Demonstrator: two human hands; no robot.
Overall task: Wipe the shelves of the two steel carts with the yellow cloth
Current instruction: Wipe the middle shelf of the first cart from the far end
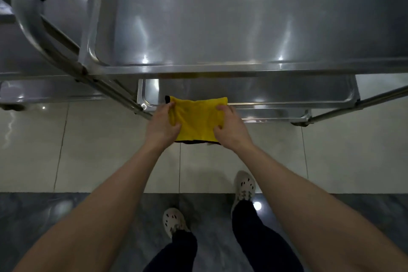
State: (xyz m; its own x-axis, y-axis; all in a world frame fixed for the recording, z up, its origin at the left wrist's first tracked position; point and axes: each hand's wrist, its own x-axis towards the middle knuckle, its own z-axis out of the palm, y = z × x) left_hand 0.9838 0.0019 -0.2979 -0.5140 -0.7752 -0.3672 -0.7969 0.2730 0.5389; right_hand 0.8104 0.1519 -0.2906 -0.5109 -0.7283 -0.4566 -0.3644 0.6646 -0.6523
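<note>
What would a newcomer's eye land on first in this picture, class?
First, the bright yellow cloth with a dark trim, stretched between the left hand and right hand at the centre, in front of the cart. Next, the broad shiny steel top shelf filling the upper frame. Last, the pale perforated clogs on the floor below.

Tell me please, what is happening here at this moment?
A person stands in front of a shiny steel cart and holds a yellow cloth with a dark edge stretched between both hands. The left hand grips its left side and the right hand grips its right side. The cloth is in the air in front of the cart's lower shelf, not on any shelf. A second steel cart stands to the left.
</note>
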